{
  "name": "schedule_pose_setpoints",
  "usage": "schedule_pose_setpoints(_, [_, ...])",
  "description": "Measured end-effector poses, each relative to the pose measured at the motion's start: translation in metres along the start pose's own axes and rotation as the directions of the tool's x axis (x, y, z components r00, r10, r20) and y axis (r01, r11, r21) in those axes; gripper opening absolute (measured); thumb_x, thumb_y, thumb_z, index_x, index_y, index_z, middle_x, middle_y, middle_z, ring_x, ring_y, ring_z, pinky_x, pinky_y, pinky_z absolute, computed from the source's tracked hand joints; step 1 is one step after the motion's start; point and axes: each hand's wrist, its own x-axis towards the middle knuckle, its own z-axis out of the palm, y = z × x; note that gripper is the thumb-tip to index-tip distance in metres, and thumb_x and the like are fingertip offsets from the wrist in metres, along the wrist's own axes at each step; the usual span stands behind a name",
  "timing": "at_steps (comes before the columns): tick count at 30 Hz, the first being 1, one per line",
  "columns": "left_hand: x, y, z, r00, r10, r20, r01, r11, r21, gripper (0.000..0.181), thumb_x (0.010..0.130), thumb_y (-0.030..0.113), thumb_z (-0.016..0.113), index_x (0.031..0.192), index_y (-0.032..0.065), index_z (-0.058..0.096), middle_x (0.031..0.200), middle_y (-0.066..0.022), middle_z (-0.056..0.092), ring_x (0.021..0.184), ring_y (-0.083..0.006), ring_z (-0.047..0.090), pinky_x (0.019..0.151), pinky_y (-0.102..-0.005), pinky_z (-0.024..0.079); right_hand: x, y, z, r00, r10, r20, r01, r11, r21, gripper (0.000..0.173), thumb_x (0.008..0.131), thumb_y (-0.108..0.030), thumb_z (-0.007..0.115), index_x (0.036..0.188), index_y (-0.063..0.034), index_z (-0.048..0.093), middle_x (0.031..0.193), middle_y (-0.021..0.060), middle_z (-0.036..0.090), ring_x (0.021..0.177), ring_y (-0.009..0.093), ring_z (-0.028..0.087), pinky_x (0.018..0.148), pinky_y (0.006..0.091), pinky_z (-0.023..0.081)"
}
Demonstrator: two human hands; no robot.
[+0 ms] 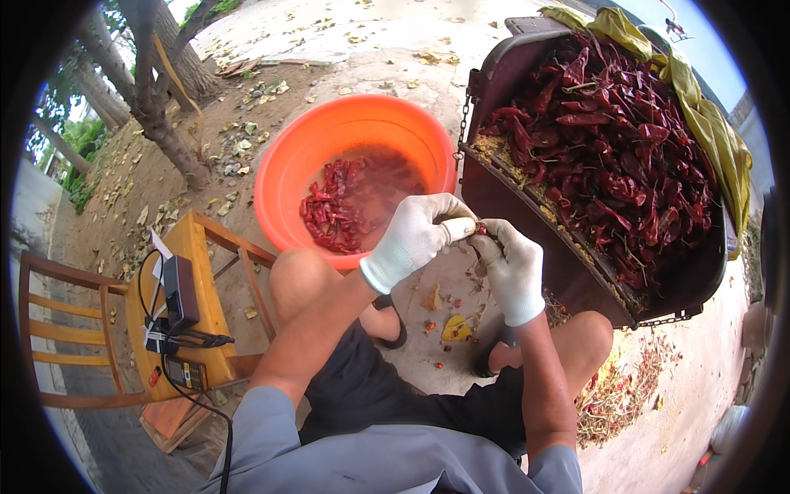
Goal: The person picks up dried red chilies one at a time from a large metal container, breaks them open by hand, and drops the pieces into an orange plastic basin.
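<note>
Both hands, in whitish knit work gloves, meet in front of my knees. My left hand (415, 238) and my right hand (511, 268) pinch a small dark-red piece of dried chili pepper (481, 228) between their fingertips. Most of that piece is hidden by the gloves. Just beyond my left hand stands an orange plastic basin (355, 111). Wet red chili peppers (333, 210) lie in its murky water, heaped toward the left. To the right of my hands, a dark metal cart bed (512, 197) holds a large heap of dried red chili peppers (605, 136).
A wooden chair (210, 296) at left carries a dark box (180, 290), cables and a handheld device (186, 373). Pepper stems (629, 395) are piled by my right knee. A yellow leaf (455, 328) lies between my feet. Chains (464, 123) hang on the cart.
</note>
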Motion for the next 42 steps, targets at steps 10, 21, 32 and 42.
schedule_pose_setpoints(10, [-0.007, 0.004, 0.015, 0.989, 0.136, -0.058, -0.129, 0.985, 0.112, 0.020, 0.090, 0.008, 0.073, 0.108, -0.0012, 0.071, 0.091, -0.0047, 0.072, 0.080, -0.0087, 0.067, 0.072, -0.0268, 0.055, 0.000, 0.001, 0.001, 0.998, -0.040, -0.051, 0.041, 0.999, 0.017, 0.020, 0.097, -0.005, 0.061, 0.114, 0.0023, 0.067, 0.083, 0.0089, 0.071, 0.069, 0.010, 0.069, 0.066, 0.0257, 0.056])
schedule_pose_setpoints(21, [-0.006, 0.007, 0.013, 0.971, 0.227, -0.078, -0.204, 0.950, 0.235, 0.015, 0.088, 0.004, 0.071, 0.101, -0.0034, 0.073, 0.083, -0.0101, 0.072, 0.075, -0.0098, 0.068, 0.069, -0.0266, 0.055, 0.000, 0.000, -0.004, 0.987, 0.114, -0.110, -0.075, 0.947, 0.312, 0.024, 0.091, 0.001, 0.068, 0.114, 0.0060, 0.067, 0.099, 0.0106, 0.073, 0.084, 0.014, 0.072, 0.070, 0.0271, 0.059])
schedule_pose_setpoints(32, [-0.008, 0.004, 0.014, 0.966, 0.250, -0.058, -0.233, 0.950, 0.207, 0.013, 0.085, 0.006, 0.072, 0.094, -0.0022, 0.074, 0.080, -0.0092, 0.071, 0.071, -0.0099, 0.066, 0.065, -0.0264, 0.052, -0.001, 0.001, -0.004, 0.950, 0.300, 0.088, -0.305, 0.828, 0.470, 0.013, 0.101, -0.010, 0.059, 0.106, 0.0009, 0.064, 0.081, 0.0042, 0.065, 0.062, 0.008, 0.061, 0.051, 0.0215, 0.051])
schedule_pose_setpoints(42, [-0.005, -0.002, 0.011, 0.998, -0.001, -0.071, -0.002, 0.999, -0.048, 0.018, 0.090, 0.006, 0.071, 0.106, -0.0028, 0.072, 0.088, -0.0045, 0.073, 0.077, -0.0091, 0.065, 0.071, -0.0253, 0.054, -0.002, 0.000, 0.000, 0.959, 0.281, 0.024, -0.247, 0.796, 0.552, 0.014, 0.098, -0.007, 0.061, 0.108, 0.0026, 0.063, 0.085, 0.0053, 0.066, 0.065, 0.009, 0.063, 0.055, 0.0228, 0.054])
